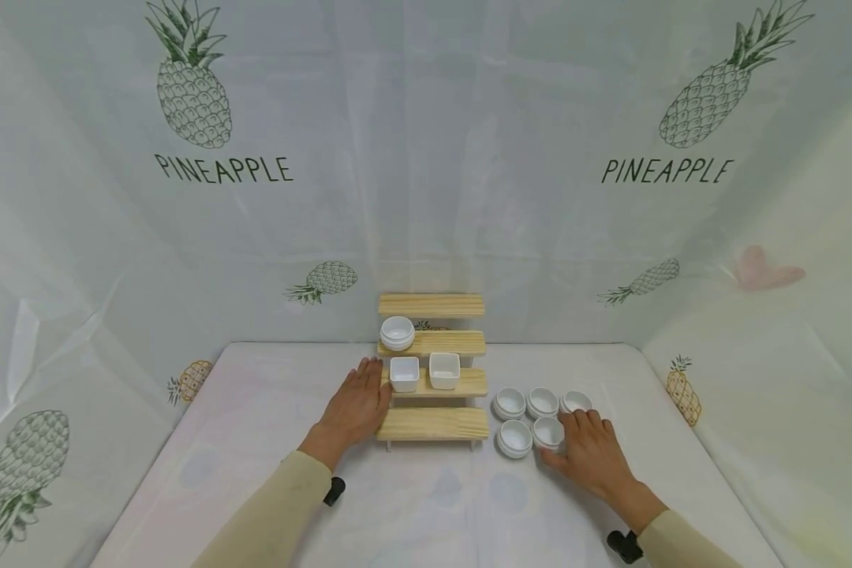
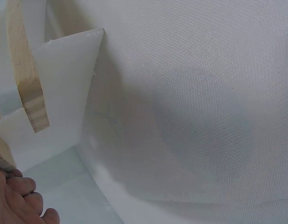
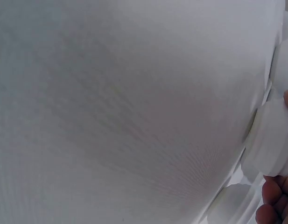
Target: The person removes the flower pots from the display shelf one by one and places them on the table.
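Note:
A stepped stand with light wooden planks (image 1: pixel 433 424) rises at the middle of the table. My left hand (image 1: pixel 355 406) lies along its left side, fingers extended; the left wrist view shows the fingertips beside a plank end (image 2: pixel 3 154). On the stand's planks are a round white bowl (image 1: pixel 397 334) and two square white bowls, the left one (image 1: pixel 405 375) nearest that hand and the other (image 1: pixel 444 371) beside it. My right hand (image 1: pixel 592 454) holds a round white bowl (image 1: pixel 547 431) between thumb and fingers, also seen in the right wrist view as a white bowl (image 3: pixel 272 137).
More round white bowls stand close around the held one: two at the back left (image 1: pixel 510 403) (image 1: pixel 543 402), one in front (image 1: pixel 514 439), and one by the fingertips (image 1: pixel 577 402). A pineapple-printed sheet (image 1: pixel 426 158) hangs behind the white-covered table (image 1: pixel 412 513).

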